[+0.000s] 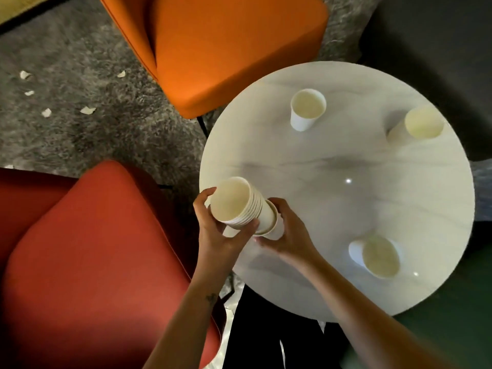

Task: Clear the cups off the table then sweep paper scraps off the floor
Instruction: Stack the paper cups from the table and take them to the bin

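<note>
A stack of several nested white paper cups (234, 201) is tilted over the left edge of the round white marble table (332, 182). My left hand (215, 230) grips the stack near its rims. My right hand (290, 233) curls round a lower cup (271, 222) at the stack's base. Three single paper cups stand upright on the table: one at the far middle (306, 109), one at the far right (420, 123), one at the near right (380, 255). White paper scraps (87, 110) lie scattered on the grey carpet at the left.
An orange chair (226, 49) stands beyond the table and a red chair (93, 262) to its left. A dark grey seat (439, 49) is at the far right and a dark green one (452, 328) at the near right.
</note>
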Available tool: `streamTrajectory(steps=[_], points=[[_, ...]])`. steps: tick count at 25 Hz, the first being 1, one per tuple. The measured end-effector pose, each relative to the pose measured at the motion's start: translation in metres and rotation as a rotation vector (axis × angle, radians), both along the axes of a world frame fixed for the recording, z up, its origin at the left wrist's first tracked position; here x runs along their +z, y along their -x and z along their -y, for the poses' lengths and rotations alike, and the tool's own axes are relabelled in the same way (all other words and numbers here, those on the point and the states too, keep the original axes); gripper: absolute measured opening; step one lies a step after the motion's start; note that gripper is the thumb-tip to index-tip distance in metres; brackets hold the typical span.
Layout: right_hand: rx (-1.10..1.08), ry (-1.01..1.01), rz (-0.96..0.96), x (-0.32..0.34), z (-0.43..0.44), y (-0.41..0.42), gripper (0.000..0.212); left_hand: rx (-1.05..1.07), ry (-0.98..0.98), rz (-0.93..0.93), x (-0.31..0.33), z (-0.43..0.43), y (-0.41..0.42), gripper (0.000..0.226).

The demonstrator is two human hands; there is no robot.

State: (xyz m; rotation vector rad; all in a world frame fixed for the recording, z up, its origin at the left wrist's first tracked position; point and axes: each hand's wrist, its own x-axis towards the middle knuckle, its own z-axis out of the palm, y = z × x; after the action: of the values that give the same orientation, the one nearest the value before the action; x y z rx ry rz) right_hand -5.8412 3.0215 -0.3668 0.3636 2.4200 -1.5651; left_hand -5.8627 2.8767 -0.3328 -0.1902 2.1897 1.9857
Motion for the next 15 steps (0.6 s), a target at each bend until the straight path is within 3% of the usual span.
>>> streamTrajectory(steps=[7,11,15], points=[[-0.039,-0.016,-0.054,0.013,-0.02,0.056,0.068,-0.107,0.056,-0.022,-0.007,-0.027,0.055,0.079],[-0.306,-0.101,-0.069,-0.006,-0.06,0.084,0.065,-0.027,0.003,-0.003,-0.012,-0.038,0.098,0.078],[-0.504,-0.143,-0.036,-0.028,-0.086,0.135,0.086,-0.033,0.014,-0.035,-0.018,-0.046,0.126,0.077]])
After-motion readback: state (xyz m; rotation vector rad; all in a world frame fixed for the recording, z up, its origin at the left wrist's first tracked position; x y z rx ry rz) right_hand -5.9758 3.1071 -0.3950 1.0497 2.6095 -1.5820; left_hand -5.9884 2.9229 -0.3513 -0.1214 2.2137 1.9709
